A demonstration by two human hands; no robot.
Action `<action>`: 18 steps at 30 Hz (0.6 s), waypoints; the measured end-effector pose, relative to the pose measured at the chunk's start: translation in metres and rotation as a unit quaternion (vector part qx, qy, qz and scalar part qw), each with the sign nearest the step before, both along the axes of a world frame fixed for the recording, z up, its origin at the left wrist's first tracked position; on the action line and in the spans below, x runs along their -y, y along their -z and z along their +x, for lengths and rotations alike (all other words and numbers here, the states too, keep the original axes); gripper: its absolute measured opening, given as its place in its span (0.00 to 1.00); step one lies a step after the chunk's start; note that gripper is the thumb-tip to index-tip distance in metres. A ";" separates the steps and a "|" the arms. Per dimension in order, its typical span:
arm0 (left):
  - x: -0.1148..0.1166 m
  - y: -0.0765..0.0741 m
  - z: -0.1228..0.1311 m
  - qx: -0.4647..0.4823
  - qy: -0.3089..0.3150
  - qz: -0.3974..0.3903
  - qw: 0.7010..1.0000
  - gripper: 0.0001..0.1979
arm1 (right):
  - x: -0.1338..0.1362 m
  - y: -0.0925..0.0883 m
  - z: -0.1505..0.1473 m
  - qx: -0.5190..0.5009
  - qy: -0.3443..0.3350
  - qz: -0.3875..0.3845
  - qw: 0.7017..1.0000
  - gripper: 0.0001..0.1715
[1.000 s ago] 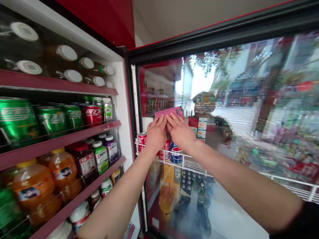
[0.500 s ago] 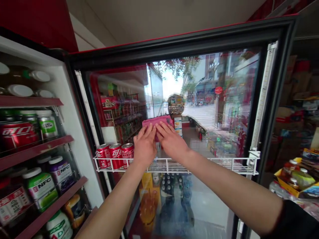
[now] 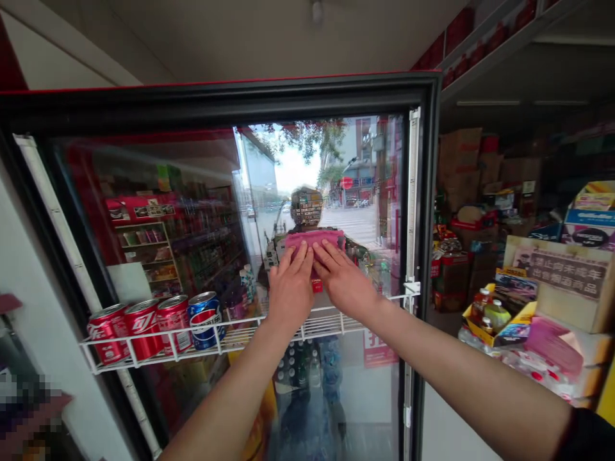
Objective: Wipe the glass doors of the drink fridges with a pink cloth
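Surface: a glass door (image 3: 192, 166) in a black frame, with a street and shop shelves showing in the pane. Nearest: both forearms (image 3: 471, 371) reach up from the lower edge; a black sleeve (image 3: 589, 416) ends on the right one. Pink cloth (image 3: 310, 236): against the pane near mid-view, above a white wire rack (image 3: 327, 325). It shows as a flat, wide strip with a slightly uneven top edge and a greyish patch at its right end; its lower part is covered by the hands. Grip: left hand (image 3: 291, 288) and right hand (image 3: 348, 282) lie side by side on the cloth, fingers extended and slightly spread, fingertips just below its top edge. Thumbs not clearly visible. On the rack's left end: three red cans (image 3: 144, 330) and one blue can (image 3: 205, 320), upright in a row. Farther right: stacked cartons (image 3: 459, 153).
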State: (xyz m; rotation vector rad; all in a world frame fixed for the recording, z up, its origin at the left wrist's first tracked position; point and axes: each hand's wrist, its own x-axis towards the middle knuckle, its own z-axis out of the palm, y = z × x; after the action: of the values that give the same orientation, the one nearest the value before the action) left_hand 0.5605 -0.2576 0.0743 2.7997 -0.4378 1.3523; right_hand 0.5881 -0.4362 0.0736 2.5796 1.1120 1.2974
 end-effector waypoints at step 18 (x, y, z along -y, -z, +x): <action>0.132 0.000 0.022 -0.041 0.055 0.103 0.992 0.36 | 0.136 0.027 0.013 0.041 0.070 0.072 0.994 0.37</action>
State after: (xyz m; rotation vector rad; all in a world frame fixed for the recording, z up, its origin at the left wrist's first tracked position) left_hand 0.5826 -0.3897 0.0741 2.9280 -0.7585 1.2302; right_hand 0.6006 -0.5724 0.0463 2.6208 0.8370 1.4856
